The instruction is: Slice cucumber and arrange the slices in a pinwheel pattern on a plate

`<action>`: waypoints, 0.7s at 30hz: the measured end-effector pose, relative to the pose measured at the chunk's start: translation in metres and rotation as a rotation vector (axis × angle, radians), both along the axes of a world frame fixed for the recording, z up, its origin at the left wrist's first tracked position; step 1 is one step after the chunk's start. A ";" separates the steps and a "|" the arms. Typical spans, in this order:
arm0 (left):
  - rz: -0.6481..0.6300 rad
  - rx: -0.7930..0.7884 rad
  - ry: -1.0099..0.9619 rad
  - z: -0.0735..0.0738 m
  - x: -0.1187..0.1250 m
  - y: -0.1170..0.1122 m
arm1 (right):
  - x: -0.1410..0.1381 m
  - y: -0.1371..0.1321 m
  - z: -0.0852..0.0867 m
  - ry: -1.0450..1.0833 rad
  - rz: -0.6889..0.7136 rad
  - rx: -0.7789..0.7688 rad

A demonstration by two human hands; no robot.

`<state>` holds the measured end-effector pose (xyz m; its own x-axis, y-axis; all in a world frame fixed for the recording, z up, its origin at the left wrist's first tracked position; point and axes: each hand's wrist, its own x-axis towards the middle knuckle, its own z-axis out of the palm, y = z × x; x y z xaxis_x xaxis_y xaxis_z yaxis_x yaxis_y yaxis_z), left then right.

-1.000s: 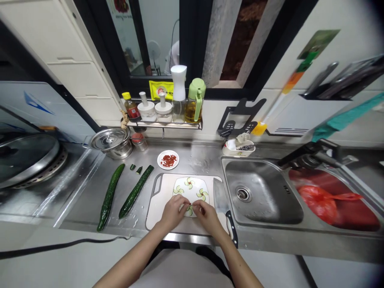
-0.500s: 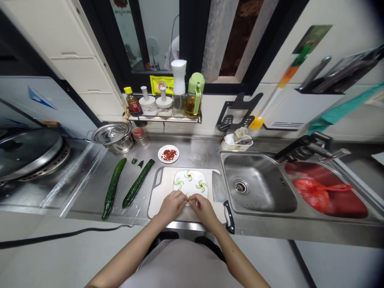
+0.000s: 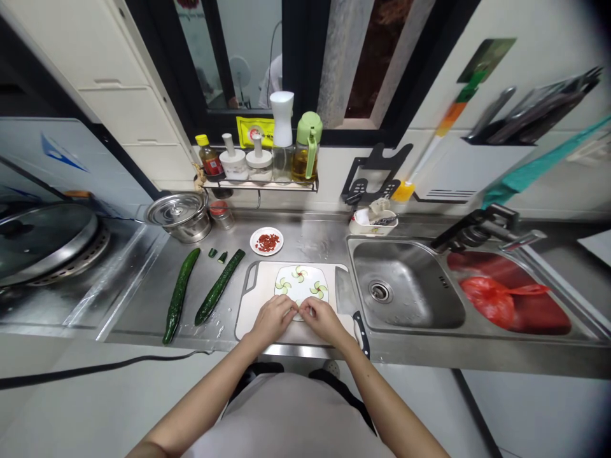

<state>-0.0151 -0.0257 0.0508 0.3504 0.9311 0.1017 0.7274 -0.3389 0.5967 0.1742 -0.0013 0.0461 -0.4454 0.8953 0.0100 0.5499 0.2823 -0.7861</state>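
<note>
On a cutting board (image 3: 248,312) lies a white plate (image 3: 300,289) with pinwheels of thin cucumber slices (image 3: 283,286), each with a bit of red at its centre. My left hand (image 3: 273,318) and my right hand (image 3: 323,320) meet over the plate's near edge, fingertips pinched close together. Pale green cucumber shows between them; the exact grip is partly hidden by the fingers. A knife (image 3: 361,334) with a black handle rests along the board's right side. Behind the board, a small white dish (image 3: 266,249) holds chopped red pieces.
Two long cucumbers (image 3: 181,296) and two cut ends (image 3: 222,257) lie to the left. A lidded steel pot (image 3: 184,226) stands behind them. At the right is a double sink (image 3: 405,324), with a red bag (image 3: 489,302) in its far basin. A seasoning shelf (image 3: 262,186) hangs at the back.
The view has shifted slightly. Both hands stay pinched together at the plate's near edge, with only small finger movements.
</note>
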 end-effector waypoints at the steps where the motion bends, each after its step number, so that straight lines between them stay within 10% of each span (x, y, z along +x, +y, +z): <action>1: 0.022 -0.004 -0.016 0.000 -0.002 0.001 | 0.001 0.002 -0.001 0.005 -0.006 0.002; 8: 0.269 -0.081 -0.053 -0.011 -0.017 0.015 | 0.010 0.018 -0.014 -0.128 -0.138 -0.020; 21: 0.243 -0.284 0.117 -0.028 0.014 0.026 | -0.008 0.011 -0.033 -0.461 -0.038 -0.034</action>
